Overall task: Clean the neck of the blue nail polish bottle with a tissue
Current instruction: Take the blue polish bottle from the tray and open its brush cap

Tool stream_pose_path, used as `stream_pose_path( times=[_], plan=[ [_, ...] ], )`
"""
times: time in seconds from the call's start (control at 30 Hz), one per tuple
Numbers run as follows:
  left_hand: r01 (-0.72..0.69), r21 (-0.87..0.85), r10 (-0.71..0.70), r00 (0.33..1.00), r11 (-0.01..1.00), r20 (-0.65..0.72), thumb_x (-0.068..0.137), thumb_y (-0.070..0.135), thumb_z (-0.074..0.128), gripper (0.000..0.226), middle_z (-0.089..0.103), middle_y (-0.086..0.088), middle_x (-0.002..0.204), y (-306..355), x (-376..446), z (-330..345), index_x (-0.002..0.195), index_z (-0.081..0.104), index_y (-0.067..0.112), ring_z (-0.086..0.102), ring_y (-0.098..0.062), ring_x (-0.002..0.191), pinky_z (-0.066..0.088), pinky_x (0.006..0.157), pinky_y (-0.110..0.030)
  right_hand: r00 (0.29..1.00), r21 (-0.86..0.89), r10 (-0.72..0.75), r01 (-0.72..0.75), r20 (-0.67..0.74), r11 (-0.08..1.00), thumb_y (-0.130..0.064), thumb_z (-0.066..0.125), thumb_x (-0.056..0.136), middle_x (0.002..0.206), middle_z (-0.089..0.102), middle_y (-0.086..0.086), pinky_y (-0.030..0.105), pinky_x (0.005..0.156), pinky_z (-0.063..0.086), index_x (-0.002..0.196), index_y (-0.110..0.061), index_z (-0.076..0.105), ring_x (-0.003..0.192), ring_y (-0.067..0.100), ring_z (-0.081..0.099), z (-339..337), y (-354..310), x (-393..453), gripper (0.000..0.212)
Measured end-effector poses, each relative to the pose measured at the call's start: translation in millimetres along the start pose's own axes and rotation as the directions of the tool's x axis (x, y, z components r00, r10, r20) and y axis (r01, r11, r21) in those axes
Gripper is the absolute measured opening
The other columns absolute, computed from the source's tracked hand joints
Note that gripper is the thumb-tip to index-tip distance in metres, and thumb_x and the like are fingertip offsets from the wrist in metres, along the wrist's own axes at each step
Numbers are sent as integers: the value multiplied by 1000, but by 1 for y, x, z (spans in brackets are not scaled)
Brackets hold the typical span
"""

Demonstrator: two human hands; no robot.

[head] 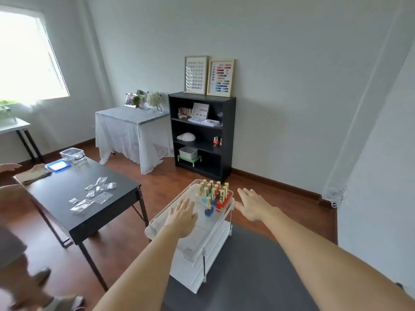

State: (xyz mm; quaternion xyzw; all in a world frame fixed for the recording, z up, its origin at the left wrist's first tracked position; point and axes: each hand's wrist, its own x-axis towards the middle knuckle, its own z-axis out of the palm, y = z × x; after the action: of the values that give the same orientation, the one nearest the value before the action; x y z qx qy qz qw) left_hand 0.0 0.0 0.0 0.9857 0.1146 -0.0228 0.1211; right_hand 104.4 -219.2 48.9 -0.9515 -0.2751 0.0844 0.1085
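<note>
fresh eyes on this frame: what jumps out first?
Two bare arms reach in from the bottom, left hand and right hand spread open over a white trolley. On its clear top tray stands a cluster of gold-capped nail polish bottles, a blue bottle nearest. Behind, a black bookshelf carries two framed colour charts.

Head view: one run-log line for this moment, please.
left hand open, over cart tray | right hand open, beside cart | blue bottle capped, untouched | tissue unseen
</note>
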Motion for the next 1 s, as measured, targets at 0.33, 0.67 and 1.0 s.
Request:
stream_pose_path(
  times=[0.33,0.67,1.0],
  plan=[
    [64,-13,-63,997,998,32,106,40,21,54,5,-5,167,-27,-7,42,156,19,19,-1,-26,154,3,122,-54,995,133,-94,99,-42,986,-31,52,99,134,58,13,41,99,50,139,-10,49,119,29,58,30,-38,21,45],
    [61,-20,-61,998,998,-10,105,45,17,56,3,-3,168,-28,-10,50,157,16,22,-6,-24,154,1,123,-50,985,130,-148,160,-92,979,-14,53,98,130,56,12,51,101,46,142,-22,47,118,31,55,47,-63,55,45],
    [56,-26,-57,998,998,-36,104,49,17,59,4,-2,168,-29,-10,54,157,17,23,-5,-23,154,1,123,-47,989,179,-103,122,-110,976,-2,55,95,107,70,14,54,94,47,107,-10,63,96,31,63,52,-62,62,17]
  ],
)
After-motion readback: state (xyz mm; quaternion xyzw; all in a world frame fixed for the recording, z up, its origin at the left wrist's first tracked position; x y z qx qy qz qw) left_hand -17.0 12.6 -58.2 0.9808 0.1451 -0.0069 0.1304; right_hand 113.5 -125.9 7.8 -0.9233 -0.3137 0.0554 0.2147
